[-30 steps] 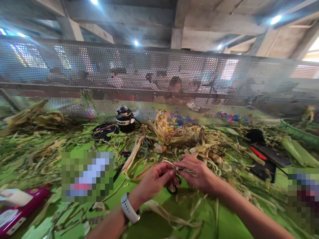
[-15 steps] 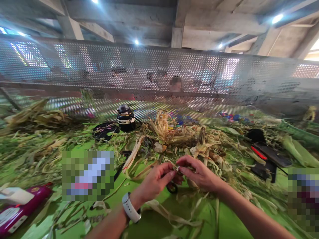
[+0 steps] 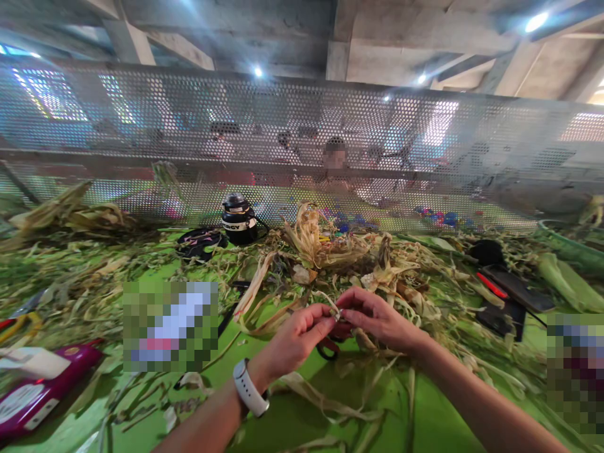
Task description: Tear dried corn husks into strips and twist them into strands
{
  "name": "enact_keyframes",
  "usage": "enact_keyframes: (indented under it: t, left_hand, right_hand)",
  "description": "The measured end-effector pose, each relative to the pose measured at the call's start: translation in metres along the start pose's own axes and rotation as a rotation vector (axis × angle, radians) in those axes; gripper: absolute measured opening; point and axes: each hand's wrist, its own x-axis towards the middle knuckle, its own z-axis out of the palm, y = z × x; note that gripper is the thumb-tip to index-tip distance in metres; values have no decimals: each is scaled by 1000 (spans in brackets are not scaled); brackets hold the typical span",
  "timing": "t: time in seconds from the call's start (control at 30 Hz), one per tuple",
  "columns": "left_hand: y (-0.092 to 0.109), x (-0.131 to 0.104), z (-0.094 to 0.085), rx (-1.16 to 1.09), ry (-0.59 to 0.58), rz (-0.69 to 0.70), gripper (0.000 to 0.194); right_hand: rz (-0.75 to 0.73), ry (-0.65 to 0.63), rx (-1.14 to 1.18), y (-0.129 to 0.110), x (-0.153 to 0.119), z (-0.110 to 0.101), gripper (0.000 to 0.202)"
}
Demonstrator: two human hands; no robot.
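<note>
My left hand (image 3: 302, 333), with a white watch band (image 3: 249, 387) on the wrist, pinches a thin pale strip of corn husk (image 3: 326, 298) over the middle of the table. Fingertip to fingertip with it, my right hand (image 3: 377, 319) closes on the same strip, where a small knot-like bit shows between the fingers. Just below them lies a dark looped handle (image 3: 328, 350), perhaps of scissors, partly hidden by the hands. Loose husk strips (image 3: 330, 402) lie nearer to me, and a heap of dry corn husks (image 3: 306, 242) stands beyond the hands.
A black jar-shaped container (image 3: 239, 220) stands before a perforated metal screen (image 3: 189, 138), behind which people sit. To the left are a magenta device (image 3: 51, 390) and yellow-handled pliers (image 3: 31, 324). A dark phone-like object (image 3: 516, 292) and green basket (image 3: 573, 242) are at right.
The view has shifted slightly, bringing the pliers at left into sight. Both hands stay together on the husk strip, with only small finger movements.
</note>
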Motion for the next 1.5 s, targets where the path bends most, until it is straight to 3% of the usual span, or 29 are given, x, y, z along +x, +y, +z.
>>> enact_keyframes:
  t: [0.57, 0.83, 1.0, 1.2, 1.5]
  left_hand:
    - [-4, 2, 3, 22, 26, 12, 24]
    - [-5, 7, -5, -1, 116, 31, 33]
    - [-6, 9, -6, -5, 147, -18, 42]
    - [-9, 8, -5, -23, 145, -71, 42]
    - [-3, 4, -5, 132, 65, 17, 30]
  right_hand:
    - [28, -15, -95, 4, 3, 0, 20]
    - [-199, 154, -672, 1, 1, 0, 20]
    - [-316, 158, -834, 1, -2, 0, 20]
    - [-312, 199, -781, 5, 1, 0, 18]
    - [-157, 111, -553, -10, -2, -4, 15]
